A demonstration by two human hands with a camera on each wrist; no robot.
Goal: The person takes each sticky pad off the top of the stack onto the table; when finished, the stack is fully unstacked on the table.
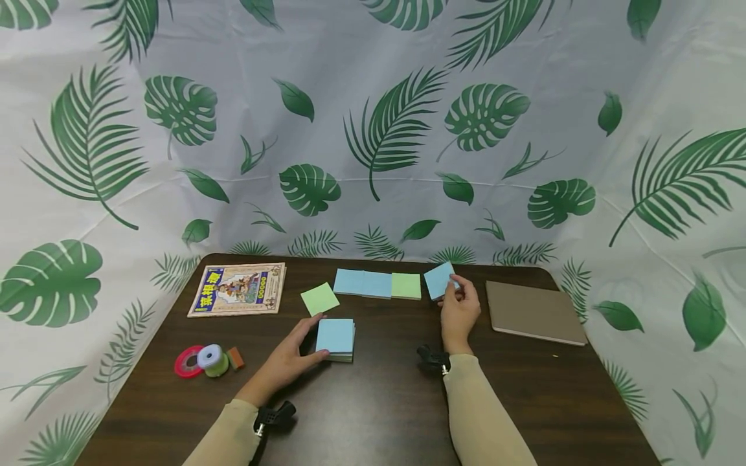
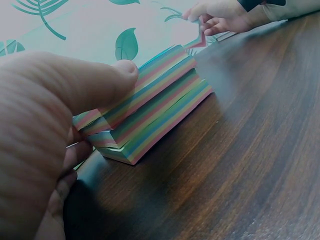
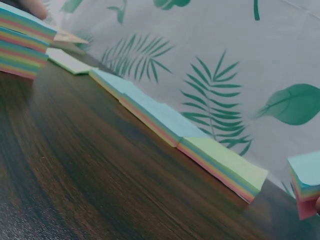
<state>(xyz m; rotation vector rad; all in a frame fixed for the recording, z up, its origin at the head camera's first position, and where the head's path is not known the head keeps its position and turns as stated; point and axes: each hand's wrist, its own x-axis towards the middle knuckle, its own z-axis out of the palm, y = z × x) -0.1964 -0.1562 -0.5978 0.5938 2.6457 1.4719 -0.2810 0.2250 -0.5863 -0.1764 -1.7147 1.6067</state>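
My left hand (image 1: pixel 284 364) grips a stack of sticky note pads (image 1: pixel 335 336) by its left side, fingers at the far corner and thumb at the near one. The left wrist view shows the stack's striped edges (image 2: pixel 160 102) in several slightly offset layers on the table. To the right, my right hand (image 1: pixel 460 315) pinches a blue-topped sticky note pad (image 1: pixel 438 280) by its right side, tilted. Left of that pad, two blue-topped pads (image 1: pixel 362 283) and a green-topped pad (image 1: pixel 406 285) form a row, end to end. A green-topped pad (image 1: pixel 320 299) lies askew behind the stack.
A colourful booklet (image 1: pixel 236 289) lies at the back left. Nearer are a red ring (image 1: pixel 189 361), a spool (image 1: pixel 213 360) and a small orange block (image 1: pixel 236 358). A brown notebook (image 1: pixel 535 311) lies at right. A leaf-print curtain (image 1: pixel 373 142) hangs behind the dark table (image 1: pixel 384 401).
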